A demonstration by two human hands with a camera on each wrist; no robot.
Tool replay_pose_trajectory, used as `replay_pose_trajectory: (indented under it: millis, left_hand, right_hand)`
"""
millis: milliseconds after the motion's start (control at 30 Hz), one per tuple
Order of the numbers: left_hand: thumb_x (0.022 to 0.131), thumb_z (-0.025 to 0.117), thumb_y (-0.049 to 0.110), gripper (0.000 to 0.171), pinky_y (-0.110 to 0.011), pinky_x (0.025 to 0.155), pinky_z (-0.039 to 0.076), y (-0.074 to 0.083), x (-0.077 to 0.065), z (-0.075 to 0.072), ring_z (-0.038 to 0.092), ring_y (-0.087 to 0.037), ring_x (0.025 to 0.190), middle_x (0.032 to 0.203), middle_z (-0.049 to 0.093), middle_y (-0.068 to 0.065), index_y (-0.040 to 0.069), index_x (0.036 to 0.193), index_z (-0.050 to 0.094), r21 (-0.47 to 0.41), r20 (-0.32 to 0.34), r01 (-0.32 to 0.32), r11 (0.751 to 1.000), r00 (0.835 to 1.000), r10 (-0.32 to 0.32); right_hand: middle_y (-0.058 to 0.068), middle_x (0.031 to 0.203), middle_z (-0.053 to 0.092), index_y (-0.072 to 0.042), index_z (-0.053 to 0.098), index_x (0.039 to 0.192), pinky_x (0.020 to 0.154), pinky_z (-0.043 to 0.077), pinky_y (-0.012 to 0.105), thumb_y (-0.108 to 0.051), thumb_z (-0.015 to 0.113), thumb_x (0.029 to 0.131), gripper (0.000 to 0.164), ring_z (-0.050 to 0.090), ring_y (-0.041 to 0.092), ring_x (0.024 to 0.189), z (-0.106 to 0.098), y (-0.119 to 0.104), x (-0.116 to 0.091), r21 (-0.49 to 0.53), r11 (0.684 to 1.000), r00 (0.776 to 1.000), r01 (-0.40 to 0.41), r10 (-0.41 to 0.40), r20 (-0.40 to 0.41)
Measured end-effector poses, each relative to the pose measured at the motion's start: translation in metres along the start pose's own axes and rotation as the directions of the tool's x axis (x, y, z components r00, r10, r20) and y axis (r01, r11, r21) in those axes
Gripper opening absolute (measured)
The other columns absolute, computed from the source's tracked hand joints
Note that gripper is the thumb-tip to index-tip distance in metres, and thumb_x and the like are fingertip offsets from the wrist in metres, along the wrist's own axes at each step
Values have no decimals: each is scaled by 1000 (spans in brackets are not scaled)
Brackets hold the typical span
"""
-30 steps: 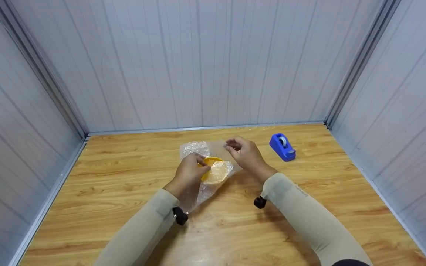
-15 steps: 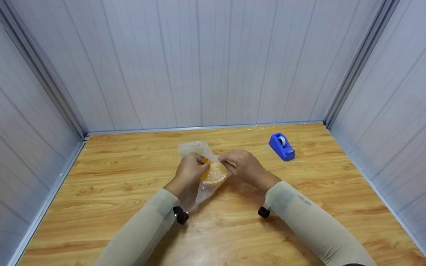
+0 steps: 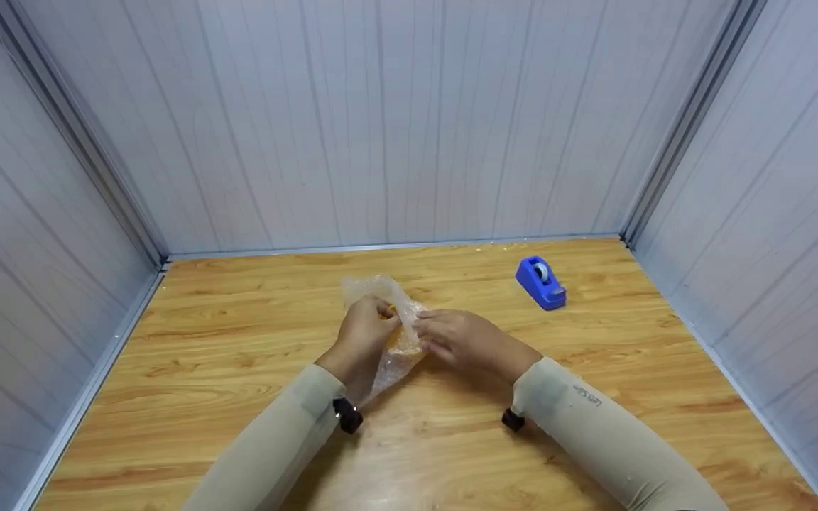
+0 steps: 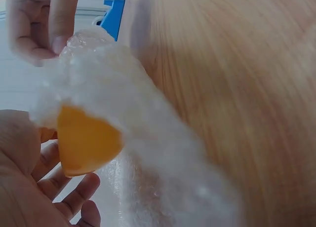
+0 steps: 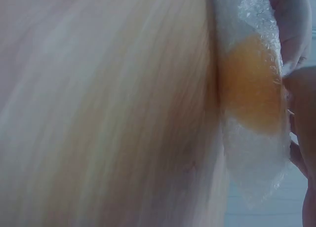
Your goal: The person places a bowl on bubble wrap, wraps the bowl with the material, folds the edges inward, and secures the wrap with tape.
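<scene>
At table [image 3: 451, 454] ctr, bubble wrap [image 3: 370, 287] flap's now folded over yellow bowl [image 4: 86, 142] vs 1 s ago, so it's apparently mostly covered, R hand [image 3: 467, 336] on wrap (pinch/press: can't tell), L hand [image 3: 361, 332] gripping bowl edge, prob. blocking full closure, tape disp. [image 3: 542, 285] well apart, R.

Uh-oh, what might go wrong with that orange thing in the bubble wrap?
The bubble wrap might spring open if the right hand lets go. The orange thing might slip out if the left hand loosens, since part of it shows bare. The blue tape dispenser stands away from both hands, so reaching for it might loosen the wrap.
</scene>
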State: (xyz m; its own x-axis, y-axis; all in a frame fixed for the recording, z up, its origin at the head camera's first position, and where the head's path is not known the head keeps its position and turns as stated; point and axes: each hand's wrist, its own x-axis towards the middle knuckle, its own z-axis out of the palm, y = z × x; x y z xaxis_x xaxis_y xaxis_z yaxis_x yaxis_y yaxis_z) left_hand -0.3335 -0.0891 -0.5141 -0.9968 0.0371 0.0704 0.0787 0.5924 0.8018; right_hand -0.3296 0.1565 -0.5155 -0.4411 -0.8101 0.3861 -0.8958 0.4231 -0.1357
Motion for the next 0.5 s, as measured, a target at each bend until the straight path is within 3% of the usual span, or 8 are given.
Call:
replay_pose_trajectory:
  millis: [133,333,500]
  left_hand:
    - [102,80,11,15,-39,91,64,-1,-2,-6,71,-26,107,120,78,-14,-2,95,82,-41,18,33,999,999,-33]
    - [101,78,15,14,-33,80,57,-6,1,-24,66,-22,95,114,76,-13,2,97,84,-21,-18,16,1000,1000,-16]
    - [104,76,20,19,-41,90,60,-18,5,-41,68,-28,107,126,75,-14,4,111,84,-28,-68,48,998,996,-50]
  right_hand:
    - [11,154,74,-6,72,150,127,53,48,-32,67,116,43,65,31,152,1,1,-3,-43,999,995,10,-6,97]
    - [8,155,73,-7,72,151,129,50,48,-34,64,118,44,62,30,155,1,2,-2,-40,999,992,5,0,130]
    - [7,157,72,-8,72,151,130,49,47,-36,64,118,44,61,29,156,3,2,0,-41,999,989,-7,13,149]
